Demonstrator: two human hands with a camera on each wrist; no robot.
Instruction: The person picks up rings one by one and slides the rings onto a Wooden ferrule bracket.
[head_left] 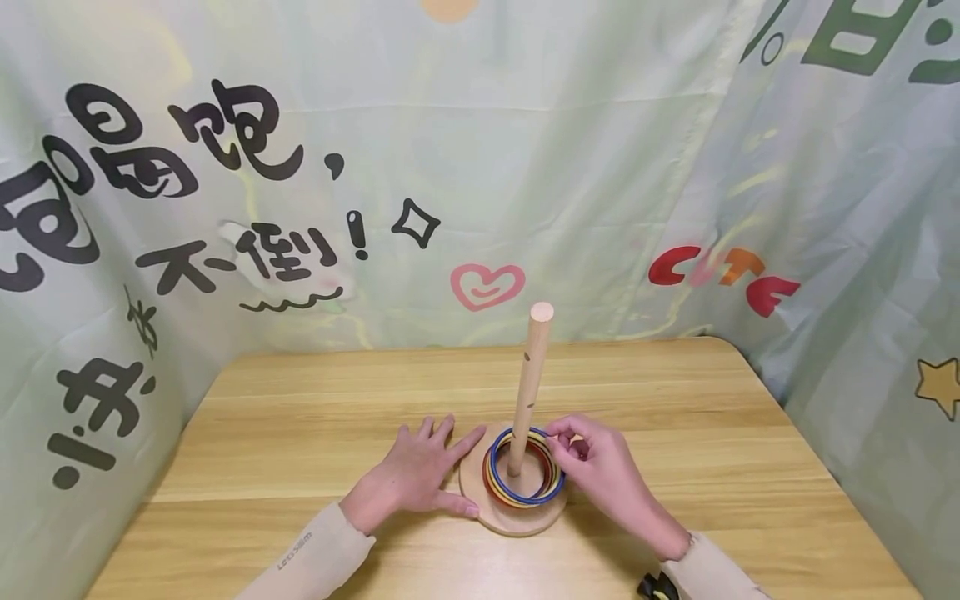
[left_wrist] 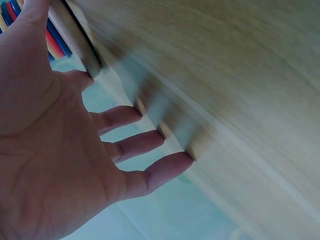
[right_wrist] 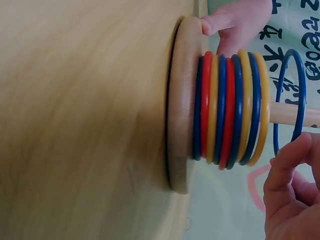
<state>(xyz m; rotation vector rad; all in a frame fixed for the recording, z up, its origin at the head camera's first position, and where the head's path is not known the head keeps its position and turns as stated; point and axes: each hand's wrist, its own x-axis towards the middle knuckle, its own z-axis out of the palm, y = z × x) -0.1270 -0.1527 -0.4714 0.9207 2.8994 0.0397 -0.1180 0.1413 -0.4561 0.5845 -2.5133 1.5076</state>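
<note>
On the left, the left hand (head_left: 420,475) lies flat on the pale wooden table (head_left: 300,433), fingers straight and spread – its thumb presses against the rim of the round wooden base (head_left: 517,521), holding nothing. The left wrist view confirms it: an open palm, fingertips on the wood. Moving to the centre, the upright wooden peg (head_left: 528,383) rises from that base, its long axis vertical, and around its foot sits the stack of red, yellow and blue plastic rings (right_wrist: 230,112). Now the right side: the right hand (head_left: 600,467) is right beside the stack, fingers curled, pinching the top blue ring (right_wrist: 289,102). In the right wrist view this ring hangs apart from the pile, already raised a little along the peg and threaded on it – so the way off lies straight up the peg. The right hand is the nearer one.
</note>
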